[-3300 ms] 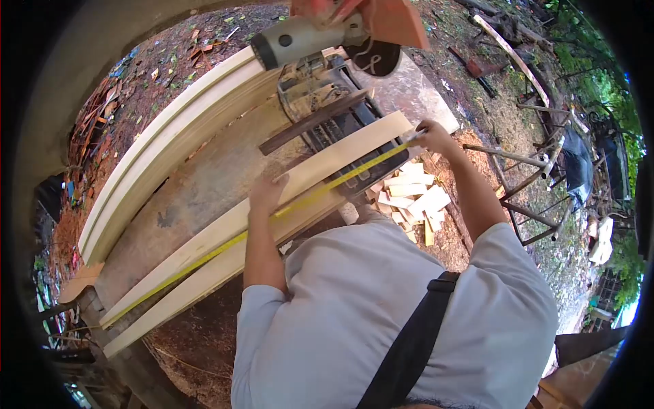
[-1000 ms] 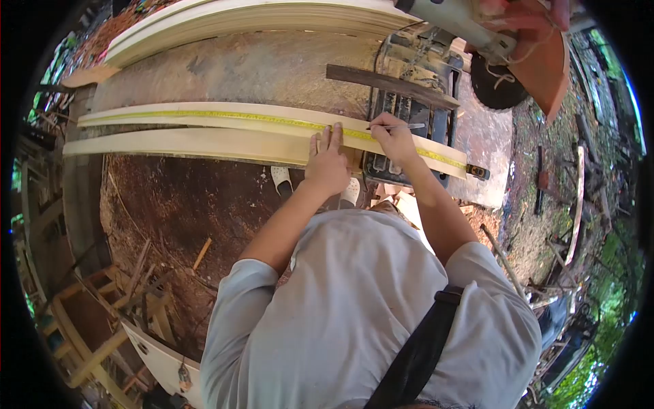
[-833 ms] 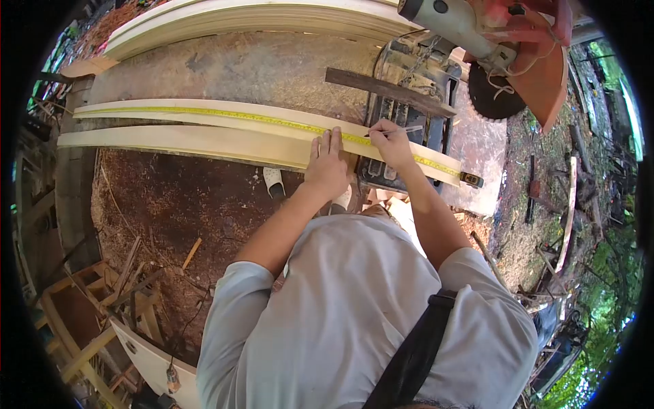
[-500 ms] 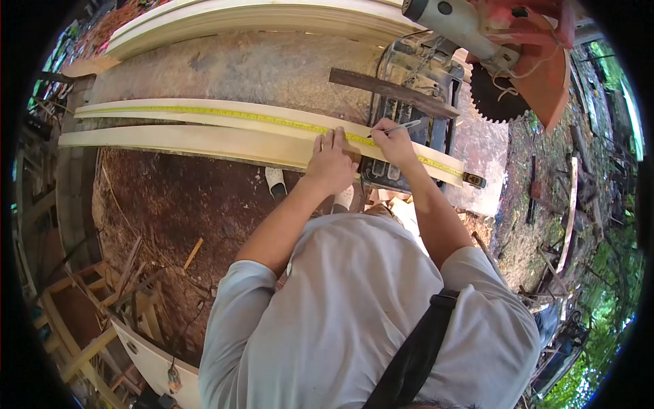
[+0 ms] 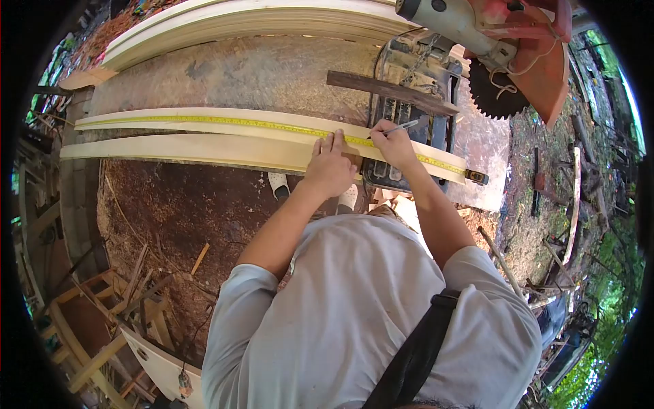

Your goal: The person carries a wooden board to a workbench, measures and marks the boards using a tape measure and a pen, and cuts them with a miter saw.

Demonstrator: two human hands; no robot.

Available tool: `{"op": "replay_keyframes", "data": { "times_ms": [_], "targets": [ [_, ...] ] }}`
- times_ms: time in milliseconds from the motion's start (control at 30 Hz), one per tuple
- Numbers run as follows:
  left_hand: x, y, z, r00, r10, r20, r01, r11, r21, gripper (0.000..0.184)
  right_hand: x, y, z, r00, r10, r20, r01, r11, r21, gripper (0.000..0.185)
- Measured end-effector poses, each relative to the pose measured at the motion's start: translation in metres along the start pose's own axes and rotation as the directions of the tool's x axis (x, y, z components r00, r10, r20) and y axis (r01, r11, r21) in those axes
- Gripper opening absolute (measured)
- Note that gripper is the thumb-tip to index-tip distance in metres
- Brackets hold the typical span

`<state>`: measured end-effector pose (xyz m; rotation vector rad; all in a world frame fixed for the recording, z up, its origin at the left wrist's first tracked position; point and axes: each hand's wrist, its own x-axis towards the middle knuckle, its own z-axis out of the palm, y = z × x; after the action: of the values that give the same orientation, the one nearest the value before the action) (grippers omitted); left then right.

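A long pale wooden board (image 5: 204,112) lies across the bench with a yellow tape measure blade (image 5: 259,124) stretched along it. The tape's dark case (image 5: 476,177) rests at the board's right end. My left hand (image 5: 330,169) lies on the wood with fingers extended, their tips at the tape. A slim pen (image 5: 409,125) is pinched in my right hand (image 5: 392,145), which sits on the board beside the tape; the pen's point is near the tape edge. A second pale board (image 5: 177,146) runs along the near side, partly under my left hand.
A saw with a toothed round blade (image 5: 494,92) is raised at the upper right, over its black base (image 5: 402,109). A dark wood strip (image 5: 388,91) lies across that base. Stacked pale boards (image 5: 259,26) line the far side. Scrap wood frames (image 5: 88,341) stand lower left.
The view has shifted slightly. Both hands, the pen and the tape stay almost where they were on the board.
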<state>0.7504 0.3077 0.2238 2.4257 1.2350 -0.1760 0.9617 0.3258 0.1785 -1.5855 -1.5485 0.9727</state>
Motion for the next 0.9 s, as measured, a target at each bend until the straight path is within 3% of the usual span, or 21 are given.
{"op": "replay_keyframes", "data": {
  "times_ms": [433, 567, 667, 767, 833, 867, 900],
  "targets": [
    [0.002, -0.003, 0.011, 0.999, -0.003, -0.040, 0.004, 1.000, 0.023, 0.047, 0.001, 0.003, 0.003, 0.999, -0.010, -0.049, 0.010, 1.000, 0.000, 0.020],
    [0.001, -0.002, 0.009, 0.999, 0.000, -0.051, 0.000, 1.000, 0.009, 0.046, 0.001, 0.000, 0.000, 0.999, 0.029, 0.025, -0.028, 0.998, -0.056, 0.020],
    [0.000, 0.000, 0.003, 1.000, -0.005, -0.025, 0.005, 1.000, -0.007, 0.046, 0.001, -0.001, 0.001, 0.999, -0.001, -0.036, 0.000, 1.000, -0.019, 0.019],
    [0.001, -0.002, 0.007, 0.999, -0.002, -0.032, 0.002, 1.000, 0.001, 0.045, 0.000, 0.000, 0.000, 0.998, -0.062, 0.021, 0.063, 0.996, -0.063, 0.018],
    [0.000, 0.000, 0.008, 0.999, 0.004, -0.053, -0.003, 1.000, 0.016, 0.045, -0.005, -0.012, -0.004, 0.970, -0.242, 0.016, 0.228, 0.889, -0.398, 0.015],
    [0.000, -0.001, 0.007, 0.999, -0.002, -0.040, 0.002, 1.000, -0.001, 0.046, -0.011, -0.018, -0.009, 0.969, -0.245, 0.014, 0.231, 0.888, -0.397, 0.015],
    [0.000, -0.002, 0.005, 1.000, -0.007, -0.029, 0.007, 1.000, -0.013, 0.046, -0.021, -0.028, -0.018, 0.961, -0.271, -0.057, 0.246, 0.929, -0.276, 0.013]
  ]
}}
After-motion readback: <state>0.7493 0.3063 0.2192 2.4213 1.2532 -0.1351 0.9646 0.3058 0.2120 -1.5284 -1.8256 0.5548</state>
